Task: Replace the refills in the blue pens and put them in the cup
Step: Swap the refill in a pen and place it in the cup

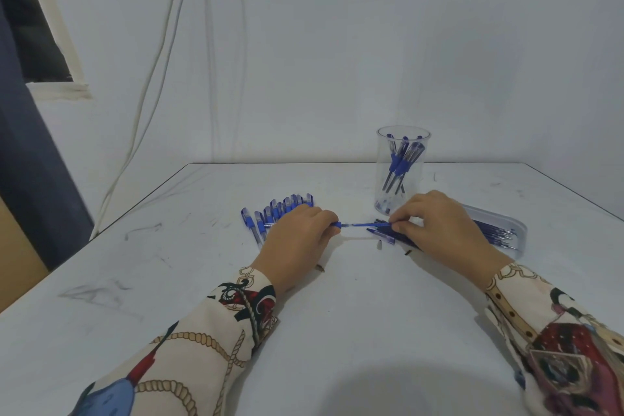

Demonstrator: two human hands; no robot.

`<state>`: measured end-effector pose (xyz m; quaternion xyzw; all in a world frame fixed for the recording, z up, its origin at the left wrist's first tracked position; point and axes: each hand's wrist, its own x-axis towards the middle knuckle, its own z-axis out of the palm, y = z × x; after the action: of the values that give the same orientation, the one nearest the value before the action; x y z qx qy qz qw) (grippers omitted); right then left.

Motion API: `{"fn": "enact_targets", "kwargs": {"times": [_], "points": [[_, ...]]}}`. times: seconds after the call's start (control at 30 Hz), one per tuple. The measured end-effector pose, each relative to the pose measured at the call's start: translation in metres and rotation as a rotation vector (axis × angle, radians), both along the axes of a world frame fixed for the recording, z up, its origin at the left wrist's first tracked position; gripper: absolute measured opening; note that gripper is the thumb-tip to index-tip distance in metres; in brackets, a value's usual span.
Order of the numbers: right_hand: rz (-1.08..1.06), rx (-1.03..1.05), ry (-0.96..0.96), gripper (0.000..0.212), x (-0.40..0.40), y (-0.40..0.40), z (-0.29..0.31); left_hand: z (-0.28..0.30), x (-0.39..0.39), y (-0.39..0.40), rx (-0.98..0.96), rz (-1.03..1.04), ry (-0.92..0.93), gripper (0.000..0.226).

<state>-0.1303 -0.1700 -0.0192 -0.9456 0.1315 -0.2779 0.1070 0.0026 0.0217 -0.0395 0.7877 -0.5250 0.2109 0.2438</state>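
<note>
Head view: left hand (pixel 297 233) grips pen barrel (pixel 354 224) level above counter (pixel 337 314), fingers curled; right hand (pixel 435 219) pinches its far end, likely seating refill. Unfinished pens (pixel 277 209) lie left; cup (pixel 402 169) behind holds finished ones; refill tray (pixel 506 230) sits right for reach.

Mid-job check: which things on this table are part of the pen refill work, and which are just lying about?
Job:
- pen held between left hand and right hand
- row of blue pens
- clear cup with pens inside
- refill tray
- loose pen tip

Lying about:
- white cables on the wall
</note>
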Motion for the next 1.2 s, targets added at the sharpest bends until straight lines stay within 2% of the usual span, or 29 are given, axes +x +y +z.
{"fn": "enact_targets", "kwargs": {"times": [0.2, 0.33, 0.73, 1.0, 1.2], "points": [[-0.125, 0.051, 0.085, 0.014, -0.012, -0.019, 0.009, 0.004, 0.007, 0.003, 0.047, 0.117, -0.008, 0.018], [-0.224, 0.015, 0.110, 0.011, -0.018, -0.022, 0.016, 0.005, 0.007, 0.003, 0.045, 0.146, 0.000, 0.020], [-0.191, -0.129, 0.335, 0.014, -0.016, -0.013, 0.016, 0.001, 0.009, 0.000, 0.051, 0.124, 0.016, 0.022], [-0.200, -0.249, 0.348, 0.016, -0.016, -0.011, 0.014, 0.000, 0.009, 0.000, 0.038, 0.108, 0.024, 0.021], [-0.183, -0.241, 0.348, 0.014, -0.016, -0.010, 0.015, -0.001, 0.009, -0.001, 0.048, 0.102, 0.014, 0.022]]}}
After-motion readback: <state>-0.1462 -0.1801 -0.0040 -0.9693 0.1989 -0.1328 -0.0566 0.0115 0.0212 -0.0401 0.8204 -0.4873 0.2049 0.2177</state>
